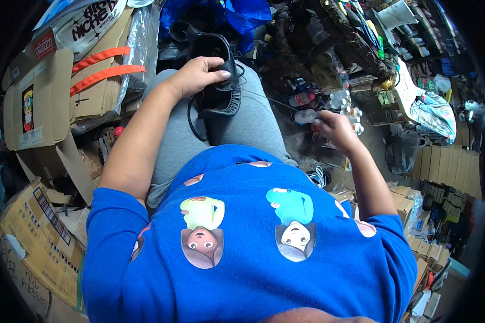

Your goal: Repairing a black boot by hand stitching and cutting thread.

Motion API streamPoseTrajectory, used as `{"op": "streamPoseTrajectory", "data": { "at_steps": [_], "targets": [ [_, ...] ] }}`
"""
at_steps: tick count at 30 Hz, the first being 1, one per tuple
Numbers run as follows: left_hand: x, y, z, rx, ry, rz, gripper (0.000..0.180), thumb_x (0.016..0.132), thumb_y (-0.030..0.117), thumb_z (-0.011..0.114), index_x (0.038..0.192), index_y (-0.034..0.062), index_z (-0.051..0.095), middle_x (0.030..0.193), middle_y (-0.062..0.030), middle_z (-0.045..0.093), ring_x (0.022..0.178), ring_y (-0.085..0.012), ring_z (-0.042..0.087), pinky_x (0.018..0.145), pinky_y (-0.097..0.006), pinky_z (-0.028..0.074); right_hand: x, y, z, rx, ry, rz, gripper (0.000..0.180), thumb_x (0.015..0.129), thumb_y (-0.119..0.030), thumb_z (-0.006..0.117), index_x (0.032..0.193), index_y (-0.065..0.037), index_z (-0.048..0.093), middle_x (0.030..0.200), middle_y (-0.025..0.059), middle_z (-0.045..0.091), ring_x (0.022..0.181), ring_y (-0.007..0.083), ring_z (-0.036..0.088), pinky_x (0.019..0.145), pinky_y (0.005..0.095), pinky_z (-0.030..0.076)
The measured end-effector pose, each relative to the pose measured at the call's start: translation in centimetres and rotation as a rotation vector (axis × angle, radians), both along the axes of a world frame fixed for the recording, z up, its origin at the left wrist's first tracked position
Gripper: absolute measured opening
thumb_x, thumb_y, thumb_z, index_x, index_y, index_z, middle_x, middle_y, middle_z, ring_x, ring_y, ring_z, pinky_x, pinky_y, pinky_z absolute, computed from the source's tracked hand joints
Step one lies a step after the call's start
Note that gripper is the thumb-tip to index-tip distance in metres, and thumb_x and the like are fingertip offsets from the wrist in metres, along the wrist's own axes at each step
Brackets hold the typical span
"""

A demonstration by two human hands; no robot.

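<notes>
A black shoe (219, 99) rests on my grey-trousered knee (253, 124), its opening facing away from me. My left hand (196, 75) lies over the shoe's top and grips it. A thin dark thread (269, 99) runs from the shoe out to the right toward my right hand (334, 128). That hand is held out to the right above the floor with its fingers pinched shut, apparently on the thread's end. A black lace or strap (191, 121) hangs in a loop from the shoe's left side.
Cardboard boxes (37, 102) with orange straps stack up on my left, and more boxes (32, 242) lie at the lower left. Small bottles and containers (328, 102) stand on the floor by my right hand. Blue bags (242, 13), clutter and stacked cartons (452, 161) fill the far side and right.
</notes>
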State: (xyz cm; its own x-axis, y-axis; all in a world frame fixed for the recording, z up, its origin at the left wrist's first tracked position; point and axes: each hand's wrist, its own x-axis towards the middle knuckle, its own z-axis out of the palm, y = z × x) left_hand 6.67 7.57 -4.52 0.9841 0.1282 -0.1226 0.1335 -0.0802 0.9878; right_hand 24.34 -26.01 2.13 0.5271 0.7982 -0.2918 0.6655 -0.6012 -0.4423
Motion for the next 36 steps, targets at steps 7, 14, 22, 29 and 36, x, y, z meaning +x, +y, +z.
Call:
{"op": "streamPoseTrajectory", "data": {
  "at_steps": [7,14,22,29,36],
  "targets": [
    [-0.5,-1.9,2.2,0.011,0.165,0.027,0.027,0.077,0.022,0.075,0.094,0.0029,0.066,0.082,-0.0014,0.065,0.073,-0.0082,0.058,0.070,-0.025,0.049,2.5,3.8,3.3,1.053,1.000,-0.272,0.014,0.088,-0.013,0.061,0.093,0.000,0.063,0.085,0.0080,0.065,0.084,0.0166,0.061,0.081,0.0298,0.047],
    [-0.6,-1.1,1.1,-0.204,0.137,-0.025,0.026,0.080,0.018,0.071,0.100,0.0022,0.064,0.090,-0.0009,0.066,0.083,-0.0074,0.059,0.080,-0.024,0.047,-0.1,10.1,6.4,1.088,1.516,0.226,0.026,0.096,-0.028,0.051,0.094,-0.005,0.063,0.095,0.0050,0.062,0.093,0.0171,0.057,0.091,0.0341,0.044],
    [-1.4,-1.0,1.6,-0.131,0.106,-0.009,0.024,0.083,0.015,0.067,0.102,-0.0004,0.063,0.091,-0.0006,0.065,0.083,-0.0073,0.058,0.079,-0.026,0.047,3.1,2.6,-1.0,-0.026,-0.465,0.111,0.035,0.087,-0.041,0.056,0.072,-0.009,0.059,0.071,0.0121,0.062,0.072,0.0328,0.059,0.078,0.0427,0.038],
    [0.0,-3.1,3.6,0.824,0.013,0.220,0.030,0.075,0.025,0.063,0.093,0.0014,0.063,0.081,-0.0180,0.066,0.078,-0.0314,0.065,0.074,-0.041,0.050,2.4,-4.1,-7.7,0.282,0.995,-0.798,0.039,0.087,-0.040,0.061,0.115,-0.012,0.058,0.077,0.0026,0.063,0.072,0.0202,0.061,0.071,0.0330,0.043],
    [0.8,-4.5,3.3,0.590,-0.011,0.451,0.025,0.079,0.021,0.061,0.093,0.0006,0.060,0.077,-0.0188,0.061,0.070,-0.0250,0.060,0.066,-0.034,0.046,4.9,-1.0,-8.2,0.414,0.151,-0.393,0.040,0.088,-0.026,0.062,0.120,-0.003,0.058,0.098,0.0080,0.065,0.083,0.0130,0.061,0.076,0.0248,0.047]
  ]
}}
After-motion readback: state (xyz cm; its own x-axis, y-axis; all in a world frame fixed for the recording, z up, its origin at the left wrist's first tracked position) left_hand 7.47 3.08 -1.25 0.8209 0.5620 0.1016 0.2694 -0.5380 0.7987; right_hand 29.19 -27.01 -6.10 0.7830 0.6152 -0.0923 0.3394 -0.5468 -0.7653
